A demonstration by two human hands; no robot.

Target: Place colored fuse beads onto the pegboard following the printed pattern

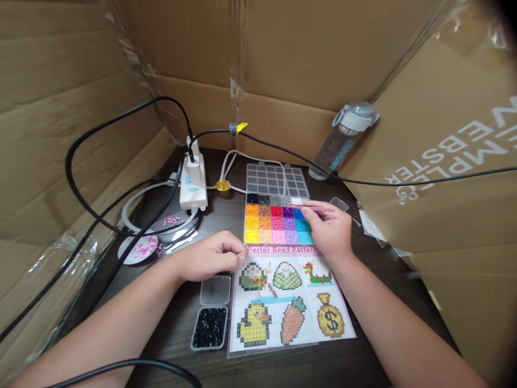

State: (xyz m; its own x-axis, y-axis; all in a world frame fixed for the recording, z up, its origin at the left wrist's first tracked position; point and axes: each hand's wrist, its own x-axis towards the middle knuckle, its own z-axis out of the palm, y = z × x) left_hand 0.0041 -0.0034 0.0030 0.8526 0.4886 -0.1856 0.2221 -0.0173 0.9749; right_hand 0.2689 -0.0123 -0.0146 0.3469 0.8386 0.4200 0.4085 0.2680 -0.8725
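My left hand point(220, 252) is curled into a fist at the upper left edge of the pattern sheet point(312, 319); whatever its fingers may hold is hidden. Pinched in my right hand point(333, 229) is a pair of pink tweezers point(326, 209), pointing left over the upper right part of the bead box point(245, 222). This box has many compartments of coloured beads, and its clear lid point(277, 180) lies folded back. On the sheet are printed a duck, a carrot, a money bag and other figures. A clear pegboard point(272, 350) appears to cover much of it.
Left of the sheet sits a small open box of black beads point(210, 327). Beyond are a round disc point(126, 254) with pink beads, a power strip point(193, 188), black cables point(70, 161) and a gold cup point(223, 187). A bottle point(339, 143) leans against cardboard walls point(291, 59).
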